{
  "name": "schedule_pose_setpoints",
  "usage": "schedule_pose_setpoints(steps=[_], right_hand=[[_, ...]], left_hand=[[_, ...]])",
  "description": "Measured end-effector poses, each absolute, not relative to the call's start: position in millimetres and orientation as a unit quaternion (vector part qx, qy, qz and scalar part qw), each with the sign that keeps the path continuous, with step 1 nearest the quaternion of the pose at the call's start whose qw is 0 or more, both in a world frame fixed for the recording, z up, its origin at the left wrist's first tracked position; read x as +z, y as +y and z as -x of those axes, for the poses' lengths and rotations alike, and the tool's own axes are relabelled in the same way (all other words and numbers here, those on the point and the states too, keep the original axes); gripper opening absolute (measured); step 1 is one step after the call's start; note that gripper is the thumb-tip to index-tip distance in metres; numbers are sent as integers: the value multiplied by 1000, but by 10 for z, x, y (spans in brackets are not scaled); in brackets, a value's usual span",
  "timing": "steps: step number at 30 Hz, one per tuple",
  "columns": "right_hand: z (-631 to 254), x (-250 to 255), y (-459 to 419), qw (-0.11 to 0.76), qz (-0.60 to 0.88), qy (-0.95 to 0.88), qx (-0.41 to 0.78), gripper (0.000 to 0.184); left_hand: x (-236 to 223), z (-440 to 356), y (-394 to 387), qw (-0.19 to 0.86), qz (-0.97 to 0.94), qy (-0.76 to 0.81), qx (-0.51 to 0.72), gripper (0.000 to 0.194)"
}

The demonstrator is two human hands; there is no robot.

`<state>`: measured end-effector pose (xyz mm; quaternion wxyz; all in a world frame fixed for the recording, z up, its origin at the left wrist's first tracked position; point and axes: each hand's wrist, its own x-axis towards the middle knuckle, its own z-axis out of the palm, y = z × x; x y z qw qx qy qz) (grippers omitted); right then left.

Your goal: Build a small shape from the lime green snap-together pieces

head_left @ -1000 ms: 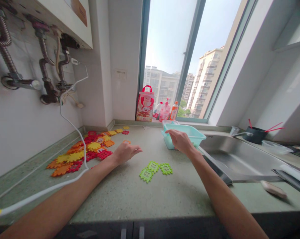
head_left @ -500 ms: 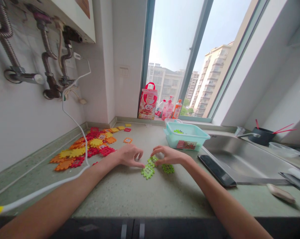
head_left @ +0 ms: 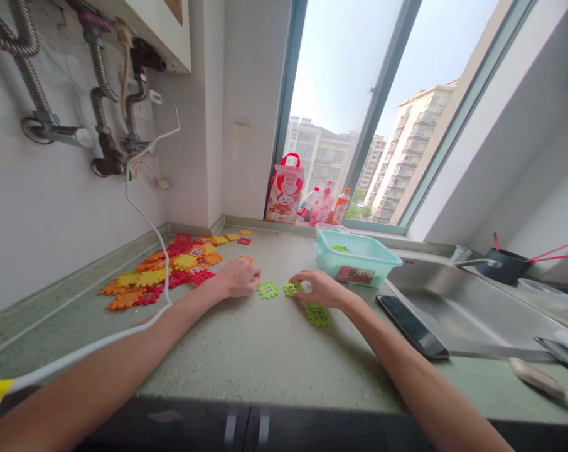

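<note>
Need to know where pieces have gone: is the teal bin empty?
Not empty. A green piece shows inside the teal bin, near its back wall; the front wall hides the rest of the floor.

Two bare forearms, no sleeves, no watch or rings visible. Left hand (head_left: 237,277) and right hand (head_left: 322,290), both uncovered, seen on the near side of the tub (head_left: 359,267).

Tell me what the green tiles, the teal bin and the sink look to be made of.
Green tiles: likely moulded plastic, matte, judging by the uniform bright colour and the cut-out lattice with notched edges. Teal bin: probably thin plastic, slightly glossy and translucent, with a rolled rim and a label on its side. Sink: looks like brushed stainless steel, grey with soft reflections and a flat pressed rim.
</note>
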<state>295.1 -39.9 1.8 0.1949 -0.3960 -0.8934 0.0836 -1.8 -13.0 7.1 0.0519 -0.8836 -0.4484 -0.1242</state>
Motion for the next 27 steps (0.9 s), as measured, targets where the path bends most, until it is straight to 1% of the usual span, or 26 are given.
schedule_pose_setpoints(steps=[3,7,11,16,20,27], right_hand=[[-2935,36,-409,235,396,-887,47,34],[-2873,65,-463,268,363,-892,35,31],[-2771,24,-501,262,334,-904,52,29],[-2678,-99,-480,256,329,-906,78,28],[-2656,-150,-466,236,314,-914,102,26],[-2639,-150,-488,233,343,-902,119,25]], left_hand=[[93,20,-158,30,897,-429,-104,14],[54,-2,-160,4,916,-386,-112,17],[-32,-63,-137,4,916,-380,-132,20],[-93,-124,-122,32,893,-427,-141,29],[-85,-138,-140,32,890,-434,-136,28],[-32,-109,-167,12,900,-413,-136,22]])
